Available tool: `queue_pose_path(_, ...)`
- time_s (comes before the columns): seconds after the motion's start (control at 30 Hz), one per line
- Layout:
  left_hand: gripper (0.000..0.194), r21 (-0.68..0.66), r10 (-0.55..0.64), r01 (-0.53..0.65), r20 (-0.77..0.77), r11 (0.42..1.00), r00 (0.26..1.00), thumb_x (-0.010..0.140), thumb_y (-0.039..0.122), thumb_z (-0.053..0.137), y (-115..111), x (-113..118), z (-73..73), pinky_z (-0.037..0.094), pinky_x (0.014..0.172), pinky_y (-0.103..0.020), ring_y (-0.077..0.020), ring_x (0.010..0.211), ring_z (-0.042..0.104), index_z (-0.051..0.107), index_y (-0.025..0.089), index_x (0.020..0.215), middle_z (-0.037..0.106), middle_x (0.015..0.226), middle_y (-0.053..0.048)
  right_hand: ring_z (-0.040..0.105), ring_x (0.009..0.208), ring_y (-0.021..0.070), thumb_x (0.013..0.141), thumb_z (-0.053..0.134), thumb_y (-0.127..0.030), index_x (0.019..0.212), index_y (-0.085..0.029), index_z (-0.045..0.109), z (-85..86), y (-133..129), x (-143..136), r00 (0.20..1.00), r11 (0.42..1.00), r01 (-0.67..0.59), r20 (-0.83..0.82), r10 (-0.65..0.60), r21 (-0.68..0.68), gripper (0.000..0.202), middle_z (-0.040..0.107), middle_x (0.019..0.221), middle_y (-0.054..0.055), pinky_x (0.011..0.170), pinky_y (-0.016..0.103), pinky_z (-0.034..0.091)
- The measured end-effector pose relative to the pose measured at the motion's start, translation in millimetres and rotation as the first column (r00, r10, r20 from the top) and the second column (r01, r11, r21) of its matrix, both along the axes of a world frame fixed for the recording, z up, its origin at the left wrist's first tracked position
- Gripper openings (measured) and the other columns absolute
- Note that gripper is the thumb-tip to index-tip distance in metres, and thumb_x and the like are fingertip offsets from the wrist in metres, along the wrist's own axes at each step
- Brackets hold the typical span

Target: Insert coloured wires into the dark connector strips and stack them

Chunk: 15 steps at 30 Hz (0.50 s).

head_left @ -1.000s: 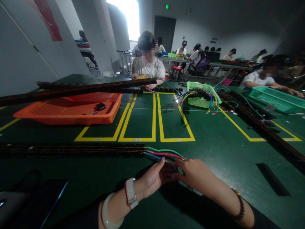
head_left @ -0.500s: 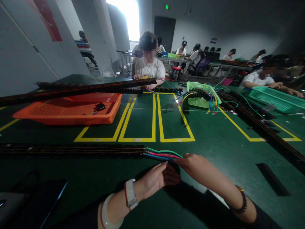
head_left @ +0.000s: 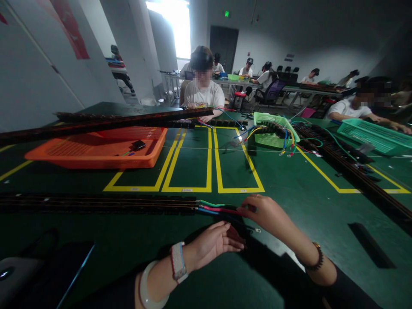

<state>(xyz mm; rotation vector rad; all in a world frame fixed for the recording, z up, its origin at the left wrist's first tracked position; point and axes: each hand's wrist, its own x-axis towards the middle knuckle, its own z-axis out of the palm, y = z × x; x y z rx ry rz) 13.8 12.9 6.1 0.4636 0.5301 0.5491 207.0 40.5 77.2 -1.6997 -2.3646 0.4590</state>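
Observation:
A long black busbar strip [head_left: 96,204] lies across the table at left, with green [head_left: 210,203], red [head_left: 222,210] and blue [head_left: 209,210] wires coming out of its right end. My right hand [head_left: 265,212] pinches the red wire near its far end; whether the green wire's end is also in those fingers is hidden. Below the wires, my left hand [head_left: 215,242] is open, palm turned to the right, fingers stretched and holding nothing. The blue wire runs in shadow past the left fingertips and ends in a metal ring terminal [head_left: 258,230] under my right hand.
An orange basket [head_left: 96,162] stands at left behind the strip, crossed by another long dark strip [head_left: 128,119]. Yellow tape [head_left: 186,189] marks the table. A light green basket [head_left: 273,137] holds wired parts. At right lies a black piece [head_left: 370,244]. A co-worker [head_left: 204,92] sits opposite.
My right hand has lifted slightly, and its fingers now show more of a pinch on the red wire. The blue wire's ring terminal has come into sight. My left hand has opened slightly.

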Motion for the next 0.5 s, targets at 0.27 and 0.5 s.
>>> queue_pose_path(0.27,0.024,-0.006,0.004,-0.004,-0.033,1.000,0.999,0.089,0.030,0.048,-0.6,-0.1,0.9,0.043,0.089,-0.040,-0.0209,0.080,0.067,0.058,0.010,0.081,0.069,0.087,-0.016,0.056,0.096,0.0198,0.075,0.070,-0.040,0.111,-0.018,0.061,-40.0,22.4,-12.3,0.957,0.986,-0.163,-0.250,0.149,-0.039,0.043,0.061,0.103,0.008,0.085,0.033,0.043)
queue_pose_path(0.5,0.026,0.011,-0.016,0.016,-0.055,1.000,0.998,0.089,0.029,0.045,-1.2,-0.4,5.4,0.043,0.090,-0.039,-0.0209,0.081,0.066,0.061,0.011,0.078,0.069,0.085,-0.014,0.046,0.061,0.0103,0.071,0.067,-0.026,0.084,-0.015,0.064,-47.2,41.0,-26.8,0.959,0.938,-0.277,-0.114,0.258,-0.208,0.017,0.058,0.070,-0.001,0.057,0.022,0.031)
